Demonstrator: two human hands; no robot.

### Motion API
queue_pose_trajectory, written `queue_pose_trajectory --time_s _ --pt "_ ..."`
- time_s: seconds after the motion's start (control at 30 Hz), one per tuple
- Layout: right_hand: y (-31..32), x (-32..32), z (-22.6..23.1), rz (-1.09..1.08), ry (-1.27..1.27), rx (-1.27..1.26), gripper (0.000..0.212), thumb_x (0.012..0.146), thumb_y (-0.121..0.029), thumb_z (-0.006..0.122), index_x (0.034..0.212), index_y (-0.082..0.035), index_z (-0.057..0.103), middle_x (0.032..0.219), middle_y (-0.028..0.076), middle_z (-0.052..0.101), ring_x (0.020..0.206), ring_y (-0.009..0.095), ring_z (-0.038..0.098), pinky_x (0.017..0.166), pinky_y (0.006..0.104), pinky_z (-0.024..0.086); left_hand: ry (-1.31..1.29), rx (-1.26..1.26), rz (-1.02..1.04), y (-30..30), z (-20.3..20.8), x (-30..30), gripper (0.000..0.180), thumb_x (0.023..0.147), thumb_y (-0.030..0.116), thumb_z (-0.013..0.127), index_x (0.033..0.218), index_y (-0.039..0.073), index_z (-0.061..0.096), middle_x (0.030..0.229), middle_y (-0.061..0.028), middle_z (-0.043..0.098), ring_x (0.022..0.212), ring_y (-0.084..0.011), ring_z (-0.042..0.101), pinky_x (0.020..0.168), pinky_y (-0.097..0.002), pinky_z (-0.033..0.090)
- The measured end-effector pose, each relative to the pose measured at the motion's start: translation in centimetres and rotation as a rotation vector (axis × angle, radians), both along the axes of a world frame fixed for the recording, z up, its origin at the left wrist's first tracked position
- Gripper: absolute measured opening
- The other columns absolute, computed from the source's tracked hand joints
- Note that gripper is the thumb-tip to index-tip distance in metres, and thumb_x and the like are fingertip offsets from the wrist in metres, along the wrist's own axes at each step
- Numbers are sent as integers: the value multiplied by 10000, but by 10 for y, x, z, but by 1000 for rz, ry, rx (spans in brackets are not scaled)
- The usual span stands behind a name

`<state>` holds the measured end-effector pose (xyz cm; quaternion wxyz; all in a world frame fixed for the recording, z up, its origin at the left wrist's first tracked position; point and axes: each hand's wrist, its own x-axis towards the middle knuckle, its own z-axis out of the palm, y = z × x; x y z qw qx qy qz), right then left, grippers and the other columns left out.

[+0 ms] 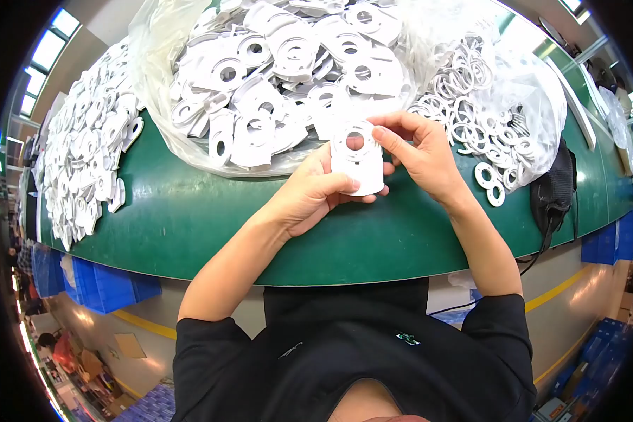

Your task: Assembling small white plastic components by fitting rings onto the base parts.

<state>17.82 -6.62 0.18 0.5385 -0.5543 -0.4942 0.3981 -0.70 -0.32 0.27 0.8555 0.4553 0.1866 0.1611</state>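
A white plastic part (364, 176) with a round hole near its far end is held above the green table. My left hand (316, 186) grips it from the left, thumb on its face and fingers passing beneath. At the upper right of the same part, my right hand (422, 155) pinches the rim by the hole with thumb and index finger. Whether a separate ring lies between those fingers I cannot make out. Beyond my hands, an open clear plastic bag (163, 133) holds a heap of similar white parts (257, 130).
Many white parts (95, 144) are piled at the table's left. White rings (471, 130) spill from another clear bag (545, 98) at the right, beside a black mesh item (554, 190) with a cable. Blue bins (105, 285) stand below the near edge of the green table (211, 225).
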Motion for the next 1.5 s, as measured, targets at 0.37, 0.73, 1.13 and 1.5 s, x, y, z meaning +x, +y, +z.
queue_pose_trajectory --time_s 0.37,0.73,1.13,1.5 --pt "0 1 0 7 -11 13 209 888 -146 645 1055 -23 670 857 3 661 690 25 525 564 173 395 -20 -81 45 -4 -4 3 460 987 315 436 1333 20 365 1081 -233 613 868 -225 635 820 -339 519" --pt "-1 12 12 -156 -257 61 208 902 -143 617 1057 -16 670 854 -7 650 719 45 523 609 195 419 64 -158 138 7 -7 -3 451 1020 361 315 1279 0 392 1022 -224 629 801 -245 657 705 -296 542" --pt "-15 75 19 -408 -974 -225 250 761 -164 715 922 12 640 694 106 604 620 178 560 606 300 441 -10 -232 225 21 5 -9 578 1008 480 174 1279 20 395 1139 -245 592 984 -328 636 776 -345 561" --pt "-10 68 36 -396 -173 238 117 862 -98 630 933 -5 630 835 52 674 693 57 574 591 196 463 80 -112 135 9 -6 -3 406 987 320 459 1270 30 441 1117 -146 630 962 -183 637 722 -277 553"
